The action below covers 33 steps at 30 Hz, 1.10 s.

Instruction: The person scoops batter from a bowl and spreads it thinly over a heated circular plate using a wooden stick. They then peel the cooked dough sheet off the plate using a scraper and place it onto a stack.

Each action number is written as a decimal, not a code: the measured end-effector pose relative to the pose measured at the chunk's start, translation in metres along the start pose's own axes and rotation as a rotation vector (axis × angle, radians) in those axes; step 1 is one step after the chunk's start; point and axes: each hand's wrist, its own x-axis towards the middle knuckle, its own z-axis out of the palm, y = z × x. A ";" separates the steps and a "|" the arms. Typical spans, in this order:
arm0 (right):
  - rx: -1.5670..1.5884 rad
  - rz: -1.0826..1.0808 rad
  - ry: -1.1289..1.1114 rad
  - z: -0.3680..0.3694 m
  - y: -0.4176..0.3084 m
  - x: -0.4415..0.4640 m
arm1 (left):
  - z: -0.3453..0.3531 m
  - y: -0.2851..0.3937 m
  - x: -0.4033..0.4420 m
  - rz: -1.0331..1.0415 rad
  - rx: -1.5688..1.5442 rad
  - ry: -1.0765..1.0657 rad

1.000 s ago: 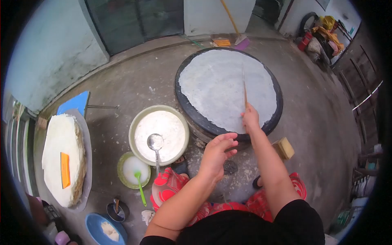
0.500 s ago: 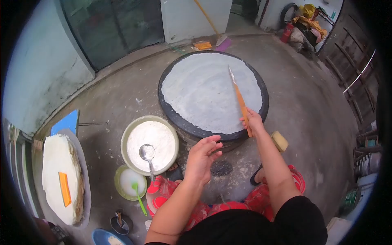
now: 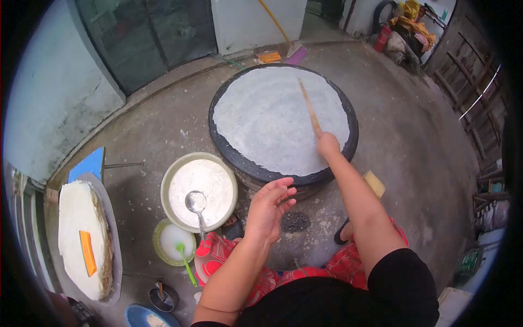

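My right hand [image 3: 328,145] grips the handle end of a long wooden spatula [image 3: 309,106], whose blade lies over a wide, pale sheet of batter [image 3: 261,120]. The sheet covers most of a large round black griddle [image 3: 217,126], leaving a dark rim around it. The spatula is slightly blurred. In front of the griddle's near edge hovers my left hand [image 3: 268,210], holding nothing, its fingers loosely bent and apart.
Left of the griddle stands a tub [image 3: 165,188] of white batter with a metal ladle [image 3: 196,203] in it. Beside it sit a green bowl [image 3: 158,248] with a green brush [image 3: 187,264], a stack of pale sheets [image 3: 79,218] and a blue basin [image 3: 132,315]. A yellow sponge [image 3: 374,184] lies right.
My right hand has moved forward and slightly left with the spatula, turning so the back of the hand shows. My left hand has barely moved.
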 end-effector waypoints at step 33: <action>1.119 0.286 -0.454 -0.011 0.017 -0.084 | 0.000 -0.002 -0.001 0.001 -0.007 -0.016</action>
